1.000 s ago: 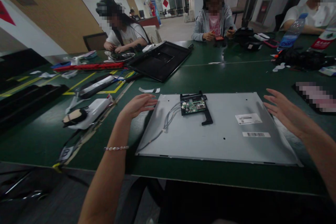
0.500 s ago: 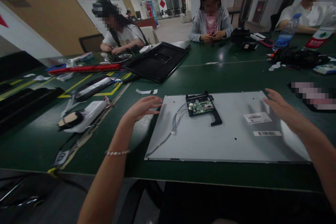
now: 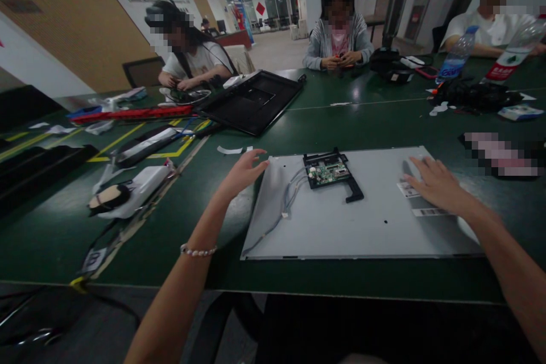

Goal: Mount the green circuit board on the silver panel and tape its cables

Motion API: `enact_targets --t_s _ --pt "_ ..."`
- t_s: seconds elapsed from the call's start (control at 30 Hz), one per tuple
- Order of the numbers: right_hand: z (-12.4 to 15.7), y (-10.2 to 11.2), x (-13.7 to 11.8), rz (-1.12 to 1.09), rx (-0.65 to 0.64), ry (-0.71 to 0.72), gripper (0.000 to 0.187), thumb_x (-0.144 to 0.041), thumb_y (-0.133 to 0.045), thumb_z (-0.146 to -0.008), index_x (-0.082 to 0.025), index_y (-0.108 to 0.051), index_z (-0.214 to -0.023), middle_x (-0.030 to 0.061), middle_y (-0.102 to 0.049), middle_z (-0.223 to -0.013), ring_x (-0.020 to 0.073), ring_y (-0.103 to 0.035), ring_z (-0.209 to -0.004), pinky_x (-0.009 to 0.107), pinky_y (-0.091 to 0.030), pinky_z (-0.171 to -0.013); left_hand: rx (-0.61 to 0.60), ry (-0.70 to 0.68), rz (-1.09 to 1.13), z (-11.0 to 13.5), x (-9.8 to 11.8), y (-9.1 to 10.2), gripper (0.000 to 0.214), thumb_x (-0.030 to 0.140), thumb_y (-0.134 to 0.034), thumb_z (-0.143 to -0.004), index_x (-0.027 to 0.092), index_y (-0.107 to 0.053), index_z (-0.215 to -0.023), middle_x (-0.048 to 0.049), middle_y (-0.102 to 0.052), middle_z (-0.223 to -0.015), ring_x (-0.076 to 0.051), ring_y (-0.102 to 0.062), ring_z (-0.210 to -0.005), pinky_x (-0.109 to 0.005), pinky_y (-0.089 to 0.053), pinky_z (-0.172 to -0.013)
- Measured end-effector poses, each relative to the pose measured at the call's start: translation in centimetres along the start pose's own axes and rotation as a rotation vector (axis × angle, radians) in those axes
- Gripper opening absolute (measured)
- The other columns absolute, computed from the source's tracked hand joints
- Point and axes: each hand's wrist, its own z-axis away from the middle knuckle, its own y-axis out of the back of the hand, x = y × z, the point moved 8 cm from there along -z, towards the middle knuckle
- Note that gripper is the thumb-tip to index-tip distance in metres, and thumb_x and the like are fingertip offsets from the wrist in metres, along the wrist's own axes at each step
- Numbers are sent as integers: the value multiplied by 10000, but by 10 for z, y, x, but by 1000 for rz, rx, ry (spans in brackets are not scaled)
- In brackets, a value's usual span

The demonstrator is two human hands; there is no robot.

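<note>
A grey metal-backed display panel lies flat on the green table before me. On its upper middle sits a black bracket with a green circuit board, and grey cables run from it to the panel's lower left corner. My left hand is at the panel's upper left corner, fingers apart; I cannot tell if they touch the edge. Over the panel's right part, my right hand is spread, partly covering a white label and a barcode sticker. Neither hand holds anything.
A black monitor housing lies beyond the panel. To the left are a white device with a beige round pad and a black-and-white strip. A phone-like object lies right, bottles behind it. Several people sit around the table.
My right hand has moved left, from the panel's right edge to over its labels. My left hand has shifted slightly up and right along the left corner. The panel looks unmoved on the table.
</note>
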Motion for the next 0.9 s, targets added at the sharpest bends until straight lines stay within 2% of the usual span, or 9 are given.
enact_targets --t_s 0.07,0.13,0.23,0.3,0.37,0.5,0.63,0.73,0.9 --pt "1 -7 3 242 -35 12 652 -590 -343 -945 -220 -433 -1474 180 -323 -1578 471 -219 -1447 664 -249 -1101 -40 -208 -209 0 30 -21 613 469 -636 -837 203 -496 -1371 -144 -425 -1491 -333 -370 -1405 -493 -364 -1135" --pt "2 -10 4 389 -58 31 651 -568 -284 -969 -210 -402 -1499 200 -310 -1580 472 -253 -1434 620 -292 -1100 -183 -340 -348 2 53 -52 780 503 -635 -830 177 -351 -1480 -170 -280 -1580 -340 -239 -1472 -508 -267 -1184" --pt "0 -10 5 454 -74 38 679 -581 -233 -977 -201 -362 -1525 204 -312 -1577 471 -277 -1424 594 -315 -1097 -384 -372 -413 1 66 -92 1001 545 -693 -756 156 -214 -1544 -188 -145 -1627 -367 -80 -1508 -517 -216 -1199" --pt "-1 -10 6 463 -80 34 688 -597 -217 -975 -213 -354 -1530 193 -309 -1582 467 -275 -1426 593 -326 -1091 -463 -369 -406 -3 68 -109 1069 541 -724 -705 151 -200 -1551 -189 -166 -1622 -387 -54 -1506 -534 -222 -1192" --pt "-3 -10 7 463 -86 36 683 -601 -219 -974 -229 -346 -1532 181 -306 -1588 460 -273 -1430 591 -332 -1087 -490 -389 -379 -8 70 -118 1081 520 -740 -670 162 -218 -1546 -185 -234 -1596 -399 -119 -1493 -552 -233 -1184" --pt "-4 -12 10 465 -89 34 674 -593 -214 -978 -236 -335 -1537 173 -307 -1587 459 -270 -1430 590 -326 -1089 -470 -451 -303 -6 79 -124 1040 471 -748 -656 174 -259 -1524 -182 -341 -1513 -369 -297 -1427 -527 -259 -1181" --pt "-4 -13 10 463 -88 53 682 -598 -209 -978 -223 -341 -1532 197 -311 -1576 471 -273 -1425 591 -321 -1089 -499 -416 -264 10 86 -136 1059 459 -755 -654 147 -237 -1523 -194 -259 -1535 -367 -310 -1417 -501 -259 -1189" --pt "-4 -13 10 464 -90 63 677 -589 -214 -980 -220 -346 -1532 204 -309 -1575 470 -274 -1424 585 -319 -1090 -525 -385 -230 22 90 -146 1065 455 -754 -662 170 -215 -1534 -189 -186 -1565 -382 -323 -1410 -511 -275 -1180" --pt "-1 -12 10 473 -98 64 688 -580 -202 -984 -195 -339 -1537 216 -311 -1570 466 -273 -1426 583 -314 -1095 -560 -378 -185 33 95 -156 1069 457 -753 -678 203 -191 -1552 -177 -130 -1597 -396 -234 -1456 -540 -256 -1182"
